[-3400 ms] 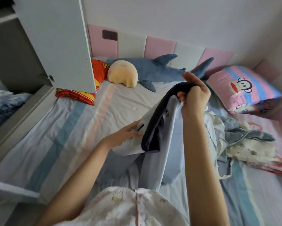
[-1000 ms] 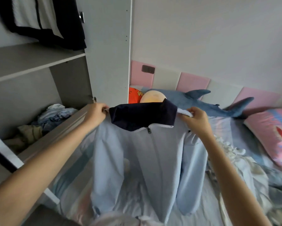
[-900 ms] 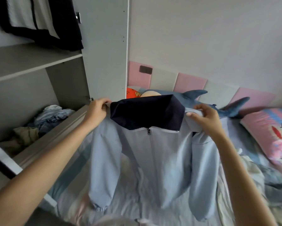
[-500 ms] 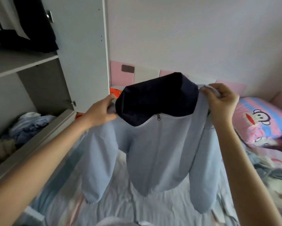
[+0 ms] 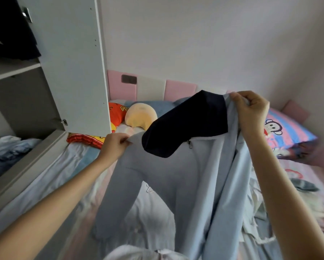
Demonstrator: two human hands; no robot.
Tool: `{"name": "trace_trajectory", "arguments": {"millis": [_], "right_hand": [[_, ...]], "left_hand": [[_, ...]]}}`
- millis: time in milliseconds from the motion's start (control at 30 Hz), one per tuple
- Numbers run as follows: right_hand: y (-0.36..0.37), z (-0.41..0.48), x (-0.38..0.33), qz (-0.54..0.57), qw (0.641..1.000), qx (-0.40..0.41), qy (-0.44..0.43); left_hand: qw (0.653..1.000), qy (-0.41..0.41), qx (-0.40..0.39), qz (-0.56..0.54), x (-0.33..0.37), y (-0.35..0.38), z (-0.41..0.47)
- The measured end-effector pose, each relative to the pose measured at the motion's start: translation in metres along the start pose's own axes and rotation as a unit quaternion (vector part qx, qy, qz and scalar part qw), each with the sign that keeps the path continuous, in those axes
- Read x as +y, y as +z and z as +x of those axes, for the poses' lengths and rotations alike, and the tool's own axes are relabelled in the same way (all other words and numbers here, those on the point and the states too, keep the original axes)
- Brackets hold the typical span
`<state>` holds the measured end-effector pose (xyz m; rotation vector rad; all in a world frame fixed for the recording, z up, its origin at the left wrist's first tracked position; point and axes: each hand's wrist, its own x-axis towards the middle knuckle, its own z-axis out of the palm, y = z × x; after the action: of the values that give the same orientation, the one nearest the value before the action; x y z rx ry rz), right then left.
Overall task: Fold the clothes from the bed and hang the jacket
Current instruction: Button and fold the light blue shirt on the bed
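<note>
A light blue zip jacket (image 5: 191,182) with a dark navy hood (image 5: 187,126) hangs in the air over the bed (image 5: 60,177). My left hand (image 5: 114,145) pinches its left shoulder, low and near the wardrobe. My right hand (image 5: 251,109) grips the right shoulder, raised higher, so the jacket tilts. Its sleeves dangle toward the sheet. A pile of other clothes (image 5: 258,212) lies on the bed behind my right arm, mostly hidden.
An open wardrobe door (image 5: 71,62) stands at the left, with a shelf (image 5: 11,70) and dark hanging garments (image 5: 11,34) behind it. Crumpled clothes (image 5: 5,152) lie in the lower compartment. Pillows (image 5: 288,132), a yellow cushion (image 5: 140,115) and a blue plush line the headboard.
My left hand has dropped and my right has stayed high, tilting the jacket down to the left. The jacket hangs more to the right than half a second ago.
</note>
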<state>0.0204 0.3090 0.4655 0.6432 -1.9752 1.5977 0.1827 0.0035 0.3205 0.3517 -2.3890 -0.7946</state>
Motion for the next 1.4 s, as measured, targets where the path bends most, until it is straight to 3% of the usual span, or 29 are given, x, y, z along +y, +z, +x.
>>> {"name": "trace_trajectory", "arguments": {"millis": [100, 200, 233, 267, 300, 333, 367, 400, 500, 567, 667, 767, 834, 900, 967, 1100, 1167, 1267, 1400], "right_hand": [[-0.020, -0.002, 0.000, 0.002, 1.000, 0.006, 0.010], [-0.030, -0.003, -0.007, 0.063, 0.986, 0.146, -0.043], [-0.025, -0.004, -0.006, 0.049, 0.987, 0.146, -0.038], [-0.018, -0.005, -0.002, -0.010, 0.996, 0.087, -0.016], [-0.008, -0.009, 0.004, -0.089, 0.996, -0.021, 0.018], [0.000, -0.015, 0.018, -0.158, 0.978, -0.125, 0.047], [0.002, -0.020, 0.029, -0.207, 0.960, -0.180, 0.065], [-0.001, -0.022, 0.038, -0.231, 0.954, -0.179, 0.065], [-0.027, -0.015, 0.054, -0.213, 0.974, -0.035, 0.070], [-0.034, -0.009, 0.057, -0.217, 0.972, -0.023, 0.084], [-0.026, -0.012, 0.066, -0.247, 0.961, -0.074, 0.095], [-0.017, -0.026, 0.066, -0.230, 0.971, -0.029, 0.053], [-0.010, -0.034, 0.064, -0.208, 0.977, 0.033, 0.037], [-0.002, -0.039, 0.069, -0.193, 0.978, 0.037, 0.067], [0.008, -0.047, 0.082, -0.183, 0.972, -0.030, 0.144], [0.017, -0.059, 0.098, -0.153, 0.956, -0.103, 0.228], [0.012, -0.049, 0.105, -0.143, 0.929, -0.181, 0.291], [0.003, -0.041, 0.095, -0.109, 0.803, -0.358, 0.464], [0.007, -0.047, 0.076, 0.046, 0.724, -0.490, 0.484]], "left_hand": [[0.998, 0.028, -0.050, -0.009, 0.017, -0.014, 0.013], [0.993, 0.081, 0.066, -0.062, 0.051, -0.033, 0.034], [0.990, 0.093, 0.090, -0.059, 0.063, -0.037, 0.040], [0.991, 0.109, 0.072, -0.042, 0.076, -0.035, 0.045], [0.993, 0.117, 0.022, -0.019, 0.082, -0.030, 0.048], [0.993, 0.110, -0.029, 0.013, 0.080, -0.024, 0.050], [0.994, 0.085, -0.050, 0.050, 0.075, -0.021, 0.051], [0.994, 0.057, -0.037, 0.082, 0.069, -0.024, 0.054], [0.994, 0.068, 0.062, 0.064, 0.050, -0.052, 0.060], [0.989, 0.090, 0.008, 0.116, 0.048, -0.066, 0.063], [0.978, 0.098, -0.097, 0.156, 0.031, -0.060, 0.067], [0.987, 0.114, -0.046, 0.105, 0.014, -0.052, 0.058], [0.992, 0.076, 0.067, 0.068, 0.002, -0.041, 0.048], [0.989, -0.033, 0.139, 0.037, -0.013, -0.022, 0.032], [0.987, -0.127, 0.101, 0.011, -0.026, 0.001, 0.019], [0.991, -0.128, 0.033, -0.002, -0.032, 0.012, 0.017], [0.988, -0.143, 0.002, -0.054, -0.025, -0.003, 0.025], [0.956, -0.173, -0.093, -0.217, 0.024, -0.025, 0.035], [0.906, -0.110, -0.304, -0.275, 0.088, -0.024, 0.046]]}}
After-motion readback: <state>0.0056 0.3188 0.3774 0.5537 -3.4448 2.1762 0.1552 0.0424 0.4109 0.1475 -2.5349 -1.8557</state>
